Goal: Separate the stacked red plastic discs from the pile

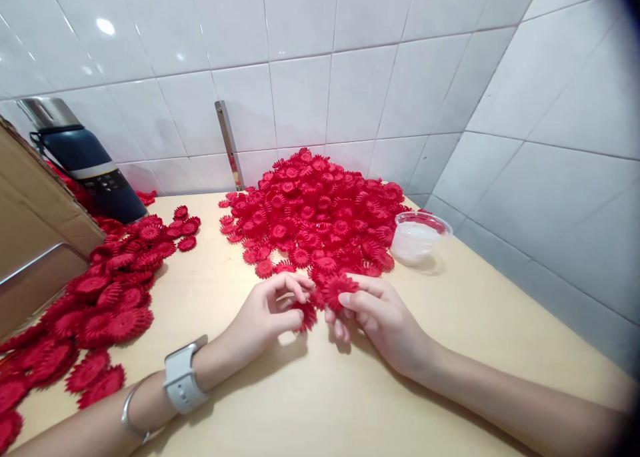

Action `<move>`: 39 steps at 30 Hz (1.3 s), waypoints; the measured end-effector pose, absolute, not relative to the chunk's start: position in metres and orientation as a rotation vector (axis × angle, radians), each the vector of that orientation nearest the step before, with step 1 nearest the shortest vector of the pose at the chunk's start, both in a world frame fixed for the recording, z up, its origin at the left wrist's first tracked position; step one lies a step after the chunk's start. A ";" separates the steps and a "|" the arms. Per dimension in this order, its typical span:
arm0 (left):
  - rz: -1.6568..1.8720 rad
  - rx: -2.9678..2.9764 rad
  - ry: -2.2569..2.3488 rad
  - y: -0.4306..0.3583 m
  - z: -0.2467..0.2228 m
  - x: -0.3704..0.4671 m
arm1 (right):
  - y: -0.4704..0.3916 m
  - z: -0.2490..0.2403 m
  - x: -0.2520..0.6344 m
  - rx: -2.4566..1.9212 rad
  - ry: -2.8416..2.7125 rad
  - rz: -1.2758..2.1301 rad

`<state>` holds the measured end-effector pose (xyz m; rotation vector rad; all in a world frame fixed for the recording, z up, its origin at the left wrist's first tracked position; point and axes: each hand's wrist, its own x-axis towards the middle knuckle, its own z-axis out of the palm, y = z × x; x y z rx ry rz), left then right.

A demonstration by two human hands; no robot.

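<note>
My right hand [387, 320] pinches a red felt-like flower [337, 290] with a fringed edge between thumb and fingers. Just to the left, my left hand [273, 310] has its thumb and curled fingers on another red fringed flower [307, 317], held low near the tabletop. The two flowers are close together, and whether they touch is hard to tell. Right behind both hands rises a large heap of similar red flowers [320, 210]. A pale watch and a thin metal bangle are on my left wrist.
A clear plastic tub [417, 238] stands right of the heap on the pale table [350, 403]. Larger red flowers [100, 310] spread along the left, beside a cardboard box [40, 243] and a leaning dark blue bottle [97, 163]. Tiled walls close the back and right.
</note>
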<state>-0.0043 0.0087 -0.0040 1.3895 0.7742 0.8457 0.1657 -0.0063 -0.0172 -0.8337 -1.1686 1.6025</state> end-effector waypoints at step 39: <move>0.898 1.736 0.991 0.008 -0.005 -0.005 | -0.010 -0.016 0.160 -0.980 -1.636 1.414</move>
